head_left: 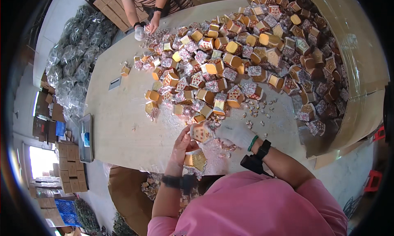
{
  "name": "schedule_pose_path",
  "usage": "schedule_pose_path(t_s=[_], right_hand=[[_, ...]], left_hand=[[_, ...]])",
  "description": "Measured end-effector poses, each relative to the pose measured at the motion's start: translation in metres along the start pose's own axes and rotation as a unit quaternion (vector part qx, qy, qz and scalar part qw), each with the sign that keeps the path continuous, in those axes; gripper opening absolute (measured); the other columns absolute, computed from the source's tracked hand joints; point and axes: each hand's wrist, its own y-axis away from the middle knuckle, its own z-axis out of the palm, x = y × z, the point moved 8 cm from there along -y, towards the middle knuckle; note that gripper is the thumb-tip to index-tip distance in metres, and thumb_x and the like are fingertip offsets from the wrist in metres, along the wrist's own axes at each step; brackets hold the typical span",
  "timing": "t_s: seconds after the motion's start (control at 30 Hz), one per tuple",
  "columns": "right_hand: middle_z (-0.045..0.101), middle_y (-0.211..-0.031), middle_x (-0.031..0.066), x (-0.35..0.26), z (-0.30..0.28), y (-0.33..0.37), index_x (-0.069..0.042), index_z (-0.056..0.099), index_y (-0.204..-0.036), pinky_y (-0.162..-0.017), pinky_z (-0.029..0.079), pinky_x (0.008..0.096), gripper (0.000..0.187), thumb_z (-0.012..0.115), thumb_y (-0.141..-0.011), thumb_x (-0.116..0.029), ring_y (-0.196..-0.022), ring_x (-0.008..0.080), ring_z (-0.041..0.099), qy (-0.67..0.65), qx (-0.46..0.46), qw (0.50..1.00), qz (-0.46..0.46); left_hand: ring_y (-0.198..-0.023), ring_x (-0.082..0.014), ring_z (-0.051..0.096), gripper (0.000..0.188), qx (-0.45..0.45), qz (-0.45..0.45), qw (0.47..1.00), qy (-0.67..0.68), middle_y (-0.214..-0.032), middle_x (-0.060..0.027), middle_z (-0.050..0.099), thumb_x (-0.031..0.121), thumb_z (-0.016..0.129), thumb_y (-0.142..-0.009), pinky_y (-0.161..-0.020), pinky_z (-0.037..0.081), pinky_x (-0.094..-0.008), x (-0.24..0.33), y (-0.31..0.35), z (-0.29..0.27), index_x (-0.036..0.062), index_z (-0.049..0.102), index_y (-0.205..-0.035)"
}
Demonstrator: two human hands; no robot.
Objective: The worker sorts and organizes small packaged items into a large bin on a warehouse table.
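My left hand (180, 149) is bare and closed round a small house-shaped ornament (195, 158) with a golden base and a sprinkled white edge. At its fingertips is a second house ornament (200, 132), tan with red spots on its wall. My right hand (236, 133), in a white glove, meets this second house at its right edge with fingers drawn together; the fingertips are partly hidden. Close beyond both hands spreads a big heap of similar house ornaments (205, 97). Loose sprinkled bits (256, 106) lie on the wooden table (123, 125) around my right hand.
Across the table a person's gloved hand (140, 33) works at the heap. Cardboard walls (357, 71) bound the heap on the right. A metal tray (86, 147) stands at the left edge, and an open cardboard box (127, 191) with more ornaments sits below, by my left arm.
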Motion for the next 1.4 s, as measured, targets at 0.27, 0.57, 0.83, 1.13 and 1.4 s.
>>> schedule_pose_path(t_s=[0.27, 0.57, 0.83, 1.13, 1.4], right_hand=[[0.062, -0.075, 0.0165, -0.013, -0.011, 0.008, -0.001, 0.061, -0.08, -0.067, 0.047, 0.039, 0.039, 0.064, -0.084, -0.039, -0.073, 0.0299, 0.062, 0.177, -0.023, 0.982, -0.059], [0.047, -0.055, -0.0003, 0.006, -0.003, 0.029, -0.009, 0.054, -0.069, -0.038, 0.034, 0.0309, 0.042, 0.061, -0.088, -0.045, -0.039, 0.0112, 0.04, -0.11, -0.075, 0.954, 0.27], [0.044, -0.055, -0.0039, 0.017, 0.014, 0.014, -0.013, 0.043, -0.067, -0.035, 0.032, 0.0281, 0.041, 0.053, -0.094, -0.042, -0.036, 0.0086, 0.033, -0.444, -0.033, 0.877, 0.18], [0.059, -0.081, 0.0035, -0.024, -0.023, 0.013, -0.004, 0.059, -0.087, -0.058, 0.047, 0.0291, 0.02, 0.05, -0.092, -0.021, -0.065, 0.012, 0.056, -0.199, -0.049, 0.979, 0.025], [0.057, -0.069, 0.0076, 0.02, 0.025, 0.033, -0.002, 0.061, -0.084, -0.052, 0.046, 0.0351, 0.03, 0.056, -0.088, -0.031, -0.06, 0.0173, 0.061, 0.083, -0.013, 0.996, 0.042]], left_hand=[[-0.092, -0.0166, 0.064, 0.05, 0.033, -0.057, 0.99, -0.124, -0.107, -0.0079, 0.062, 0.041, 0.05, -0.097, -0.077, 0.054, -0.03, -0.01, -0.001, 0.02, 0.0014, 0.048, -0.128], [-0.087, -0.0133, 0.062, 0.046, 0.029, -0.049, 0.991, -0.12, -0.102, -0.0054, 0.061, 0.038, 0.057, -0.094, -0.076, 0.053, -0.0283, -0.028, -0.007, 0.029, 0.0047, 0.048, -0.125], [-0.088, -0.0187, 0.066, 0.055, 0.033, -0.038, 0.997, 0.053, -0.104, -0.0081, 0.064, 0.052, 0.049, -0.094, -0.076, 0.056, -0.0337, -0.037, -0.012, 0.057, 0.0066, 0.051, -0.125], [-0.103, -0.0281, 0.061, 0.064, 0.124, 0.054, 0.957, 0.257, -0.118, -0.0109, 0.061, 0.06, 0.032, -0.096, -0.087, 0.052, -0.0446, -0.042, -0.033, 0.004, 0.0096, 0.049, -0.131], [-0.108, -0.0267, 0.059, 0.052, 0.278, 0.127, 0.937, 0.17, -0.123, -0.0084, 0.059, 0.05, 0.042, -0.097, -0.092, 0.049, -0.0432, -0.042, -0.021, -0.016, 0.0095, 0.049, -0.13]])
